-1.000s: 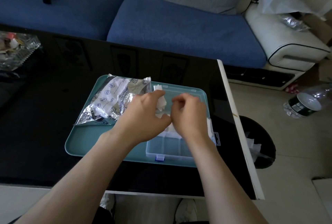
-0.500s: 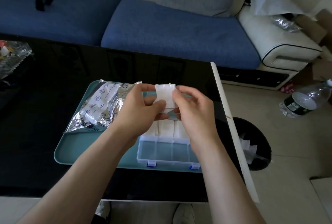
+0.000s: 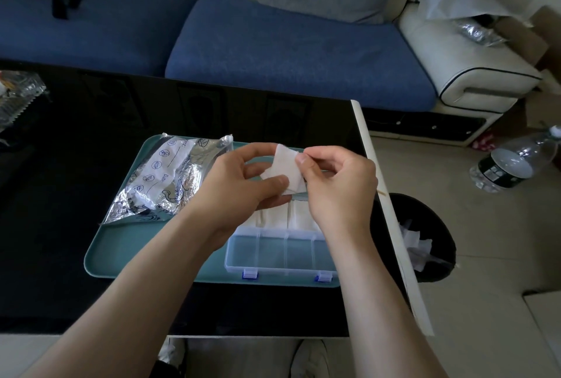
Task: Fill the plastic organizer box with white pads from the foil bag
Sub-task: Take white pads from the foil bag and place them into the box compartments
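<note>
**A:** Where is the pad at this moment?

**B:** I see one white pad (image 3: 287, 166) held in the air, above the far part of the plastic organizer box (image 3: 279, 259). Both hands have it.

**A:** How is each grip?

**B:** The left hand (image 3: 243, 186) pinches the lower left part of the pad between thumb and fingers, so this grip is closed on the pad. The right hand (image 3: 337, 189) pinches the right edge with thumb and forefinger, and its other fingers are curled.

**A:** And the box itself?

**B:** It lies open at the near right corner of the teal tray (image 3: 136, 244), with its two blue latches toward me. More stored pads (image 3: 274, 216) lie flat in the row of compartments just under the hands. The far part of the box is hidden behind the hands.

**A:** The foil bag?

**B:** The foil bag (image 3: 170, 177) lies crumpled on the far left part of the tray, apart from the box. The tray rests on the black surface (image 3: 54, 195).
</note>
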`<state>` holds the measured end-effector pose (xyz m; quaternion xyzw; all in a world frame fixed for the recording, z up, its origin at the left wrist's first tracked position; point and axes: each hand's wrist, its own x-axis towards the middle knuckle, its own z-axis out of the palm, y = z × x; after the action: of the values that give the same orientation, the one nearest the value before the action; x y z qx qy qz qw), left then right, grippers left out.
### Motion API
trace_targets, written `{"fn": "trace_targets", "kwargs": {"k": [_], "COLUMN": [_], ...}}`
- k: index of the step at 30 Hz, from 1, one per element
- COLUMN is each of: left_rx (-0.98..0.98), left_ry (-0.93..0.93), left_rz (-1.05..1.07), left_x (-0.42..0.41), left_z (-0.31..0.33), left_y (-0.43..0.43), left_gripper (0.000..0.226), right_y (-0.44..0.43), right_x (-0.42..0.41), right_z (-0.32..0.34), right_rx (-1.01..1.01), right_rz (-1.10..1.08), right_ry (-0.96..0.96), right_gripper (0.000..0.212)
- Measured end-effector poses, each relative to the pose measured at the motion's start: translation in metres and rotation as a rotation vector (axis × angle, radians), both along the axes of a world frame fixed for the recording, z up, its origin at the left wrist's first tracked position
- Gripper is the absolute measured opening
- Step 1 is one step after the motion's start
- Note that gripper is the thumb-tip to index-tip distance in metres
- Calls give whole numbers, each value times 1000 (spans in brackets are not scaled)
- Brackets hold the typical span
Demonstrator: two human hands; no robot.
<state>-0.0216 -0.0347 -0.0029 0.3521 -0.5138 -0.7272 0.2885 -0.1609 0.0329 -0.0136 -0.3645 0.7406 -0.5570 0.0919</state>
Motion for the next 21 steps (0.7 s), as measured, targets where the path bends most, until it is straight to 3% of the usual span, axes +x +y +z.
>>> {"fn": "trace_targets", "kwargs": {"k": [10,16,21], "left_rx": [-20,-50,-96], "left_ry": [-46,-71,-87], "left_rz": [25,50,3], "left_x": [3,4,5], "left_z": [-3,-6,-3], "left_y": [-4,-9,-7], "left_gripper": [44,43,39], "right_y": [-1,3,2], "right_x": [-5,-5,4], "right_z": [2,11,11], "right_rx": [-97,-12,73], "right_rz": [-65,125,205], "right_ry": [-83,-189,-27], "right_gripper": [12,25,23]}}
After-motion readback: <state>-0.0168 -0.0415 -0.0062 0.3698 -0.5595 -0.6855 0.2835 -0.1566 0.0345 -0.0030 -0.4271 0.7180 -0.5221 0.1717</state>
